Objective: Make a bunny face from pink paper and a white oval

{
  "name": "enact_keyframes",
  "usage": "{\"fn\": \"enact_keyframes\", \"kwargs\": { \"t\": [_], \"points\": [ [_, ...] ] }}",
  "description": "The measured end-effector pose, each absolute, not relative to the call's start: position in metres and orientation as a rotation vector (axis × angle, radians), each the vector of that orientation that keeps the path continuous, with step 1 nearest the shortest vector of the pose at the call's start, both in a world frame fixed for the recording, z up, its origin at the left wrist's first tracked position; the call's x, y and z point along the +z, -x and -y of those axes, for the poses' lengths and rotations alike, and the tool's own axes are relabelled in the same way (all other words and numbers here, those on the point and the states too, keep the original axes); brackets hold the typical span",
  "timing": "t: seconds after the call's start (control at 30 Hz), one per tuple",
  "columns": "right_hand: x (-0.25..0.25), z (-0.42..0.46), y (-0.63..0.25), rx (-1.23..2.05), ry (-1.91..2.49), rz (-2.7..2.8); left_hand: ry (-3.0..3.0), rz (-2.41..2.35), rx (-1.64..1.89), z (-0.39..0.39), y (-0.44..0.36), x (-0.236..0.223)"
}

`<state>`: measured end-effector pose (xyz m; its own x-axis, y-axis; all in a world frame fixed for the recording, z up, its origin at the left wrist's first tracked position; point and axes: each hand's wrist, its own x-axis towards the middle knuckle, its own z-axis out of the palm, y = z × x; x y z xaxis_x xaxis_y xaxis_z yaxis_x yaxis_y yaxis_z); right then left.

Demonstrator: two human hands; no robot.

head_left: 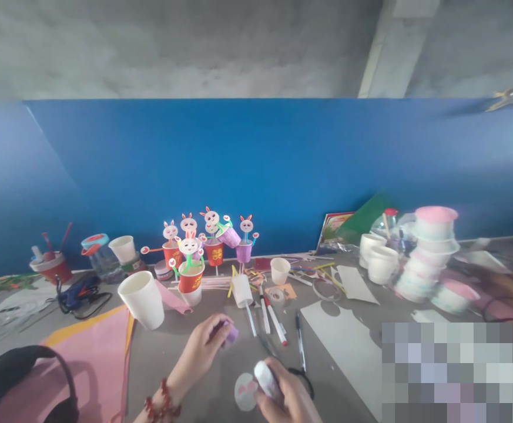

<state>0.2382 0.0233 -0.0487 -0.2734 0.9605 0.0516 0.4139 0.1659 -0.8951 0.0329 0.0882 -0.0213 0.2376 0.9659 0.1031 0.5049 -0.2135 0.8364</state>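
My left hand [207,342] is closed in a pinch around a small purple piece [231,336] that looks like a cap. Lower and to the right, my right hand [289,396] grips a white glue stick [267,379], its end facing up and left. Beside it on the table lies a round white paper disc [244,400] with pink shapes, partly covered by the fingers of my right hand. Ahead stand several finished rabbit figures in red and purple paper cups, one of them a front rabbit figure [190,276] in a red cup.
A large white cup [142,301] stands left of my hands. Markers [275,320] and a black pen [300,341] lie beyond my right hand, near white paper [342,349]. Pink sheets [93,364] and black headphones [22,376] are at left. Stacked tubs [430,247] stand at right.
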Motion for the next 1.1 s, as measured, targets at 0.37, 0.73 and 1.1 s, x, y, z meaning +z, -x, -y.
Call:
{"fn": "enact_keyframes", "kwargs": {
  "t": [0.37,0.73,1.1],
  "points": [
    [-0.045,-0.024,-0.225,1.108,1.309,1.838,-1.572,-1.116,0.985,-0.033,-0.053,0.009],
    [-0.027,-0.02,-0.231,0.894,1.419,2.125,-2.26,-1.213,0.972,-0.015,-0.054,-0.008],
    [-0.039,-0.007,-0.215,0.861,1.45,2.1,-1.976,-1.075,0.95,-0.011,-0.044,0.008]
  ]
}}
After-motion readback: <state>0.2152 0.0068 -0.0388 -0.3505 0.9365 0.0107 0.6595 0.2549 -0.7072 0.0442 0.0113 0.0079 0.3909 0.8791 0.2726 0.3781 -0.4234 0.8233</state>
